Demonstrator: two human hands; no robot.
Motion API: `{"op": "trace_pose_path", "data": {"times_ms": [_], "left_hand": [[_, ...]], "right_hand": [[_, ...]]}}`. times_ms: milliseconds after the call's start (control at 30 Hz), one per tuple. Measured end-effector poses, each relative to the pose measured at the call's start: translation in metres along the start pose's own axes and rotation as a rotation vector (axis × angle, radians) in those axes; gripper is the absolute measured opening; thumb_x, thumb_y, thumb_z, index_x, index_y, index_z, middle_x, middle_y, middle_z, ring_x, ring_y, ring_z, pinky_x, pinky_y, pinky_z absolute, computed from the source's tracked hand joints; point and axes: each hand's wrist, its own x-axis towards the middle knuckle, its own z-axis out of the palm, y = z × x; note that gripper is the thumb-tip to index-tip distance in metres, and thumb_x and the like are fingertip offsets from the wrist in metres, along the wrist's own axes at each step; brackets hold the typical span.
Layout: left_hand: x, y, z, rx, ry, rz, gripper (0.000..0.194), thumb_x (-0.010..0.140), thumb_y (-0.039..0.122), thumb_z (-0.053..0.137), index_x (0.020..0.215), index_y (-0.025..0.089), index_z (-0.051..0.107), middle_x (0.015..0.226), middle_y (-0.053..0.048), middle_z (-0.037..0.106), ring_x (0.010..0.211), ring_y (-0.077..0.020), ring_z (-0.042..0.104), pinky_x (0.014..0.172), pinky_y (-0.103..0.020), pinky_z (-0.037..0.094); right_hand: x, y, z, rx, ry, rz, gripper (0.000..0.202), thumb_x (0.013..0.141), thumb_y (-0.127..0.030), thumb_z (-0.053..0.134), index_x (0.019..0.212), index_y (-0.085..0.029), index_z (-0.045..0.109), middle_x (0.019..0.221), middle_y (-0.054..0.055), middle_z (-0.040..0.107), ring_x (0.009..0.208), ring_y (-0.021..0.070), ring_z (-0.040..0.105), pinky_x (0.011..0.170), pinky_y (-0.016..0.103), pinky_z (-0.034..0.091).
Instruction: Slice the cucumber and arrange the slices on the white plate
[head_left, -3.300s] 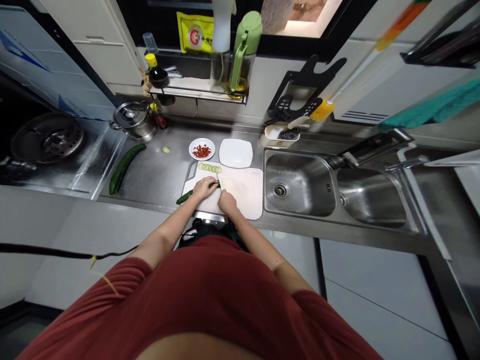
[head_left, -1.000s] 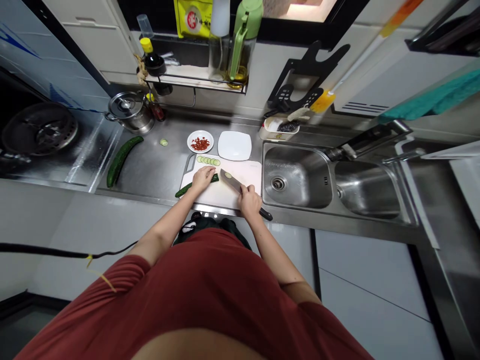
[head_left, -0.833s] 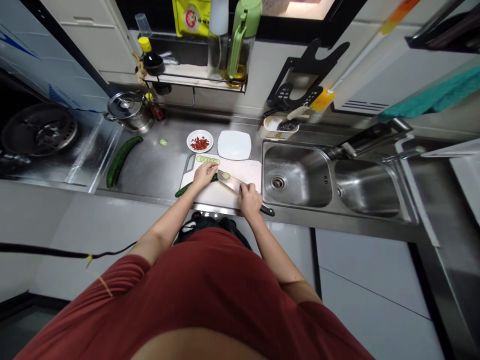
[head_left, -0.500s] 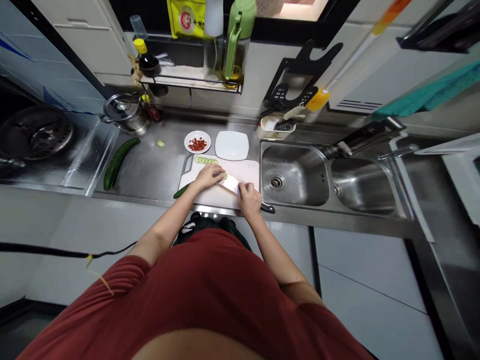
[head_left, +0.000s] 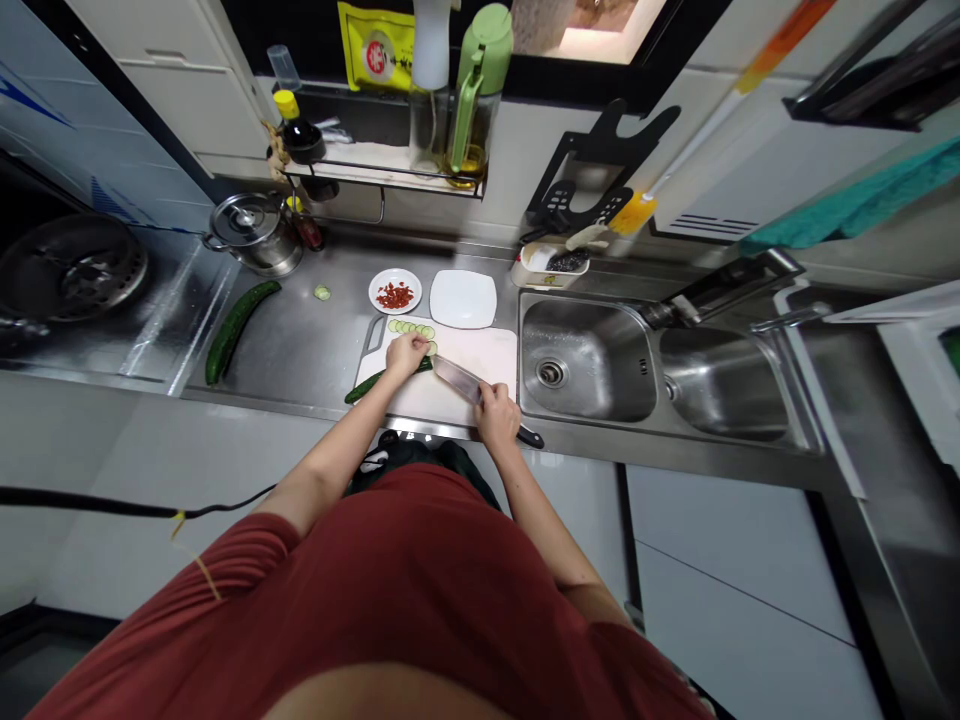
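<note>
A white cutting board (head_left: 480, 350) lies on the steel counter, with a cut cucumber (head_left: 365, 388) slanting across its left part. My left hand (head_left: 407, 355) is above the cucumber, fingers pinched at a round slice (head_left: 431, 348). My right hand (head_left: 497, 412) grips a kitchen knife (head_left: 456, 378), its black handle sticking out below the hand and its blade tip near the cucumber's cut end. Several thin cucumber slices (head_left: 409, 328) lie in an overlapping row along the board's top left edge.
Behind the board are a small plate of chopped red pieces (head_left: 394, 295) and a square white plate (head_left: 463, 298). A whole cucumber (head_left: 238, 330) and a lidded pot (head_left: 255, 235) are at the left. A double sink (head_left: 589, 355) adjoins the board at the right.
My left hand has moved left with the slice at its fingers. The knife has turned and drawn back from that hand, uncovering the cucumber's cut end.
</note>
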Motion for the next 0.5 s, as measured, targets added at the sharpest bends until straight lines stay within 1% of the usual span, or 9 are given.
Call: {"op": "trace_pose_path", "data": {"times_ms": [100, 200, 300, 500], "left_hand": [[0.016, -0.007, 0.005, -0.053, 0.007, -0.148, 0.016, 0.078, 0.027, 0.066, 0.092, 0.02, 0.07, 0.089, -0.002, 0.072, 0.081, -0.0154, 0.064, 0.074, -0.025, 0.045], [0.031, -0.011, 0.012, -0.07, 0.017, -0.21, 0.016, 0.074, 0.02, 0.067, 0.09, 0.019, 0.071, 0.088, -0.002, 0.072, 0.081, -0.0152, 0.064, 0.074, -0.024, 0.045], [0.041, -0.01, 0.019, -0.062, 0.03, -0.191, 0.017, 0.072, 0.016, 0.066, 0.088, 0.019, 0.071, 0.087, -0.001, 0.072, 0.082, -0.0153, 0.064, 0.075, -0.025, 0.045], [0.055, -0.007, 0.031, 0.013, 0.058, -0.087, 0.018, 0.074, 0.014, 0.062, 0.089, 0.019, 0.069, 0.088, -0.003, 0.071, 0.082, -0.0158, 0.063, 0.076, -0.026, 0.045]], "right_hand": [[-0.002, 0.006, 0.004, 0.01, -0.015, 0.031, 0.042, 0.087, -0.022, 0.056, 0.128, -0.024, 0.055, 0.114, 0.008, 0.052, 0.083, 0.0163, 0.054, 0.075, 0.027, 0.035], [-0.003, 0.012, 0.006, 0.019, -0.013, 0.05, 0.04, 0.087, -0.023, 0.056, 0.127, -0.024, 0.056, 0.114, 0.008, 0.051, 0.085, 0.0166, 0.055, 0.077, 0.027, 0.036], [-0.005, 0.016, 0.008, 0.031, -0.02, 0.07, 0.04, 0.087, -0.022, 0.056, 0.127, -0.024, 0.056, 0.115, 0.008, 0.051, 0.085, 0.0166, 0.055, 0.077, 0.027, 0.036], [-0.008, 0.02, 0.013, 0.054, -0.012, 0.078, 0.038, 0.088, -0.023, 0.056, 0.126, -0.023, 0.057, 0.115, 0.007, 0.052, 0.086, 0.0166, 0.056, 0.079, 0.028, 0.038]]}}
